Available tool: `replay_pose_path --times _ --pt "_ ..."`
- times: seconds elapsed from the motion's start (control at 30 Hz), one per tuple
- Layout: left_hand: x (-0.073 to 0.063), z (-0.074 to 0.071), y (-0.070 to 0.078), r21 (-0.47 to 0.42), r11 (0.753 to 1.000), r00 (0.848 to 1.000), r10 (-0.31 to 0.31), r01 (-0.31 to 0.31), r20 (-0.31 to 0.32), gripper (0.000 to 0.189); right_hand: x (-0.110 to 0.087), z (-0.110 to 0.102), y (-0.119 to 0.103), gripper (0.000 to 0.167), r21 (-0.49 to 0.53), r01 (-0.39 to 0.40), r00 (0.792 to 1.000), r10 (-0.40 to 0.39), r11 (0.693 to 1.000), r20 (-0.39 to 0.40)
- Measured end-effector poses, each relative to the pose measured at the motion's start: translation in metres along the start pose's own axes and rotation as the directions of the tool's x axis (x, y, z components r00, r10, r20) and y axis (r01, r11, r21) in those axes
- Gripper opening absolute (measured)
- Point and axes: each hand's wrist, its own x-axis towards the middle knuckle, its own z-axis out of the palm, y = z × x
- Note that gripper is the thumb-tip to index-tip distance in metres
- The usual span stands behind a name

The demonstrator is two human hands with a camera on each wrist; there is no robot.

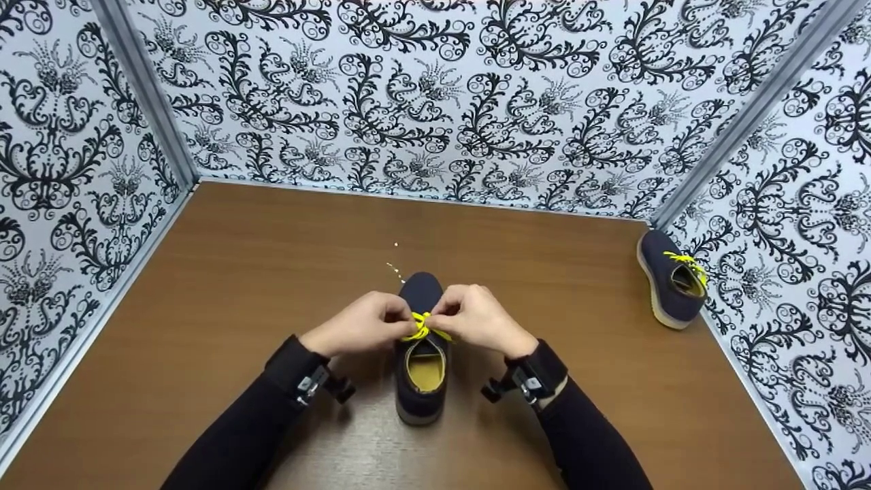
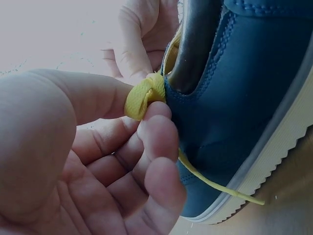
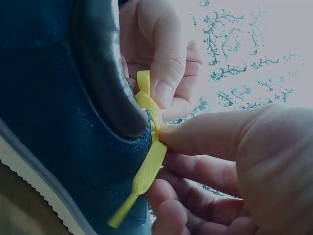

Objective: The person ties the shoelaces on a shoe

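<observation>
the shoe (image 1: 424, 373) points to twelve o'clock on the desk (image 1: 245, 272), left hand (image 1: 365, 324) at nine, right hand (image 1: 480, 318) at three, both pinching its yellow lace (image 1: 420, 328); uneven tugging could make it slip loose.

Near shoe (image 1: 425, 345) stands on the table (image 1: 238, 272), toe toward the back wall (image 1: 422, 102); its lace (image 1: 420, 327) lies ahead of the opening, between left grip (image 1: 364, 325) and right grip (image 1: 480, 320). Second shoe (image 1: 670, 279) stands well to the right and farther back, beside the right wall (image 1: 789, 272), near the rear corner.
</observation>
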Motion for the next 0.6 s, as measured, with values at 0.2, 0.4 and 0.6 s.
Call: replay_pose_path --times 0.2,0.4,0.6 --pt "0.0000 0.0003 -0.0002 -0.023 1.000 1.000 -0.017 0.018 0.012 0.012 0.0003 0.0013 0.0015 0.005 0.014 0.061 0.998 -0.061 0.998 -0.016" --pt "-0.0003 0.0009 -0.0022 -0.038 0.999 0.999 -0.033 0.034 0.026 0.013 -0.0001 0.0009 0.0023 0.004 0.043 0.085 0.996 -0.085 0.995 0.007" --pt "0.0002 0.0012 -0.0028 -0.031 0.999 0.999 -0.033 0.033 0.010 0.015 -0.0005 -0.0034 0.0020 0.003 0.038 0.129 0.991 -0.130 0.991 0.031"
